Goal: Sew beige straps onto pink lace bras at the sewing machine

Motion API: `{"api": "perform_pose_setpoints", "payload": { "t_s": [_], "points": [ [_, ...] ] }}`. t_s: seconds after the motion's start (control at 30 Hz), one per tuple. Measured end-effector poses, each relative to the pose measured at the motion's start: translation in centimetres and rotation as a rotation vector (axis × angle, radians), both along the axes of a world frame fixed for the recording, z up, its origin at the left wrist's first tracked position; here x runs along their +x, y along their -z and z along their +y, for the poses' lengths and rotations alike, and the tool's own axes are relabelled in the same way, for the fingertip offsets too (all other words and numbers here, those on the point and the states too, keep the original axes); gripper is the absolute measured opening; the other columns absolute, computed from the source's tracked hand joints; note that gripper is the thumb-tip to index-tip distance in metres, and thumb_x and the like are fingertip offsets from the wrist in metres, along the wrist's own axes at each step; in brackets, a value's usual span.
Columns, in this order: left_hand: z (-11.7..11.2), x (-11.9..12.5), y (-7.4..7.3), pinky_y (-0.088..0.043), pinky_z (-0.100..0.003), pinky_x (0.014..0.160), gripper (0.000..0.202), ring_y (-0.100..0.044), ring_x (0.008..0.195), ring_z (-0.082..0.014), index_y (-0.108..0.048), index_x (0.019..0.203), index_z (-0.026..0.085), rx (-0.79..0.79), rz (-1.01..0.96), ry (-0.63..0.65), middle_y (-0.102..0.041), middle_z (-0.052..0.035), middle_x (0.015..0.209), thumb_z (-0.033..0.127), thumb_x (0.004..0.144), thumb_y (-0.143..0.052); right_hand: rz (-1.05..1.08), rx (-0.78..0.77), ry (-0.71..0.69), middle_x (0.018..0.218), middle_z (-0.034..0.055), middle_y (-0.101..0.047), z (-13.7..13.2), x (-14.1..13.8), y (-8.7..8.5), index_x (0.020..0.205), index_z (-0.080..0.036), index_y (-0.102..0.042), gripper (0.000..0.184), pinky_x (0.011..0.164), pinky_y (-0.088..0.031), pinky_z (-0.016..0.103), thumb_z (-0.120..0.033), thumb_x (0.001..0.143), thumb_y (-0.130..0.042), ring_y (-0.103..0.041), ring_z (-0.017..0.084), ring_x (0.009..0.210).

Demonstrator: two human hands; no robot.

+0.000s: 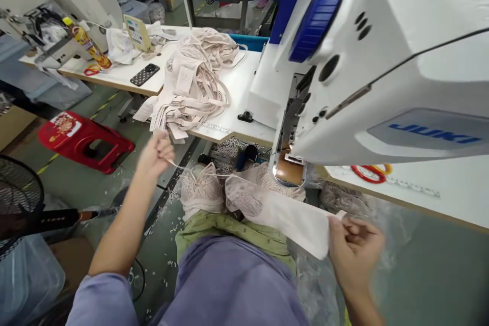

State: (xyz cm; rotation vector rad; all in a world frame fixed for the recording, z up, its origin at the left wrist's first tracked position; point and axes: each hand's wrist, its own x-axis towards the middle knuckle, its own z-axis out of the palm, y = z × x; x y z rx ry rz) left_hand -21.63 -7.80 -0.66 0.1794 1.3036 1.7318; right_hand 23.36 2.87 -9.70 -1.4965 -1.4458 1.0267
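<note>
My left hand [156, 155] is closed in a pinch on a thin pale strap [178, 165], pulled taut toward the lap. My right hand [355, 242] grips the end of a wide beige bra band [292, 216], stretched out to the right. Between the hands, lace bra cups [202, 188] lie across my lap over green cloth [214, 224]. Just above the band, the sewing machine's rounded work arm [289, 170] sticks out with a brown patch on it. Whether strap and band belong to one bra is hard to tell.
A heap of beige straps and bra pieces [194, 81] covers the table's left part. The JUKI machine head [382, 86] looms on the right. Red-handled scissors [369, 173] lie at the right table edge. A red stool [86, 140] and a black fan [19, 204] stand left.
</note>
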Motion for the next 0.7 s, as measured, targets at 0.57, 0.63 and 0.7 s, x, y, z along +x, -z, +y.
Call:
{"api": "perform_pose_setpoints", "payload": {
  "t_s": [0.57, 0.63, 0.7],
  "points": [
    [2.7, 19.3, 2.4, -0.029, -0.025, 0.056, 0.035, -0.042, 0.057, -0.0120, -0.061, 0.071, 0.018, -0.110, 0.867, 0.883, -0.049, 0.0029, 0.060, 0.039, 0.095, -0.049, -0.207, -0.083, -0.905, 0.084, 0.0032, -0.071, 1.0, -8.0, -6.2, 0.098, -0.023, -0.072, 0.031, 0.068, -0.045, 0.028, -0.048, 0.094, -0.054, -0.061, 0.018, 0.073],
    [3.1, 18.9, 3.1, -0.031, -0.026, 0.057, 0.033, -0.044, 0.056, -0.0135, -0.060, 0.067, 0.019, -0.096, 0.981, 0.893, -0.050, 0.0021, 0.058, 0.038, 0.093, -0.052, -0.262, -0.076, -0.965, 0.082, 0.0030, -0.070, 1.5, -7.7, -5.9, 0.091, -0.023, -0.071, 0.032, 0.066, -0.044, 0.028, -0.048, 0.095, -0.051, -0.061, 0.019, 0.072],
    [3.3, 18.3, 4.1, -0.039, -0.029, 0.067, 0.024, -0.052, 0.066, -0.0182, -0.064, 0.072, 0.021, -0.089, 1.055, 0.797, -0.057, -0.0019, 0.066, 0.038, 0.088, -0.059, -0.280, -0.067, -0.939, 0.079, 0.0031, -0.068, 2.1, -7.4, -4.7, 0.087, -0.022, -0.069, 0.033, 0.064, -0.043, 0.029, -0.049, 0.095, -0.050, -0.060, 0.019, 0.071]
  ]
}}
